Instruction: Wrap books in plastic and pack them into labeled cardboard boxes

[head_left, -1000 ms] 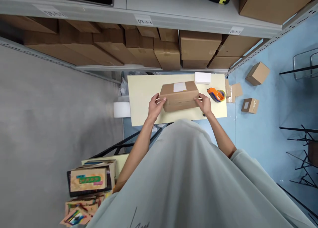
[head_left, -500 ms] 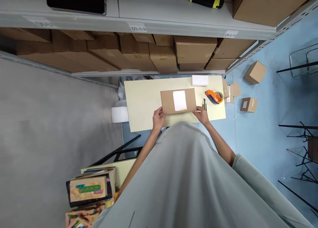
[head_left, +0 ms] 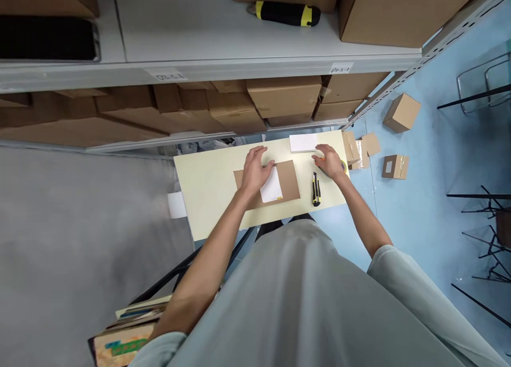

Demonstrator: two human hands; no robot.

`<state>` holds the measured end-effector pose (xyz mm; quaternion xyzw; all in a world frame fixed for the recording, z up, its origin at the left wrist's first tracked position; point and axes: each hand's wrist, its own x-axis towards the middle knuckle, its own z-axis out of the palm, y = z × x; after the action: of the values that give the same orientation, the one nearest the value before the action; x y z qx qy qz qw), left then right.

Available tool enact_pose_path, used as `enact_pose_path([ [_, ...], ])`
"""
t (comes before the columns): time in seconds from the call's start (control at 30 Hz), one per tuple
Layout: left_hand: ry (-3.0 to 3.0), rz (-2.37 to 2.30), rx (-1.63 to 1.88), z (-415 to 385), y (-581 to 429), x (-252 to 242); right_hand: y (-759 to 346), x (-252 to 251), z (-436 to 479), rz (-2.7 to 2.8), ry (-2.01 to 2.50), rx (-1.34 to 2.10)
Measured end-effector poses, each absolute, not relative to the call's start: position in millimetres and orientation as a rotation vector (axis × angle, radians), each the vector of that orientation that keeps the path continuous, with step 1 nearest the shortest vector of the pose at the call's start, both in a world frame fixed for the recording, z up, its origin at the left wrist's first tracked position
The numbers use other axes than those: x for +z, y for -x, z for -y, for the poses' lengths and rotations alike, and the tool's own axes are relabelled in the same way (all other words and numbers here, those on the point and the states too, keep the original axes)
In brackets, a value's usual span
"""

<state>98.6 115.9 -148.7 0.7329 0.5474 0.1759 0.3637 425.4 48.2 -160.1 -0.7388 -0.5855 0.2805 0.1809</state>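
Observation:
A flat brown cardboard piece (head_left: pixel 289 181) with a white label (head_left: pixel 272 187) lies on the pale yellow table (head_left: pixel 211 183). Over its upper left part is my left hand (head_left: pixel 254 170), fingers curved and thumb apart, covering some of the cardboard and label. My right hand (head_left: pixel 329 162) is beside the right end of a white stack (head_left: pixel 302 143), its fingers bent and spread with nothing visibly gripped. Beneath that hand an orange tape dispenser is mostly hidden; its tape roll (head_left: pixel 344 166) peeks out. A black and yellow box cutter (head_left: pixel 316 189) lies right of the cardboard.
Beyond the table stands a metal shelf (head_left: pixel 223 63) packed with cardboard boxes (head_left: pixel 283 98); a black and yellow tool (head_left: pixel 285 14) lies on its upper board. Small cartons (head_left: pixel 395 167) sit on the blue floor at right. A pile of books (head_left: pixel 123 335) is at lower left.
Both hands have left the cardboard's lower corners. The left moved up over the cardboard, the right up and across to the tape dispenser and white stack. The cardboard now lies tilted. The camera view shifted.

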Motion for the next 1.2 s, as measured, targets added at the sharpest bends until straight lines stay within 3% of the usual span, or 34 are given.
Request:
enact_pose_path([
  [0.2,-2.072,-1.189,0.021,-188,-187,-196,-416,-188,-122,2.068,2.004,0.842],
  [0.4,-2.247,-1.112,-0.251,-210,-224,-223,-408,-210,-147,2.241,2.031,0.845],
  [0.83,-2.333,-1.129,-0.19,-203,-223,-215,-411,-210,-144,2.299,2.022,0.849],
  [1.03,-1.939,-1.362,0.027,-209,-227,-213,-413,-209,-137,2.238,1.989,0.844],
  [1.2,-1.831,-1.402,-0.018,-217,-226,-212,-415,-200,-130,2.168,2.018,0.832],
])
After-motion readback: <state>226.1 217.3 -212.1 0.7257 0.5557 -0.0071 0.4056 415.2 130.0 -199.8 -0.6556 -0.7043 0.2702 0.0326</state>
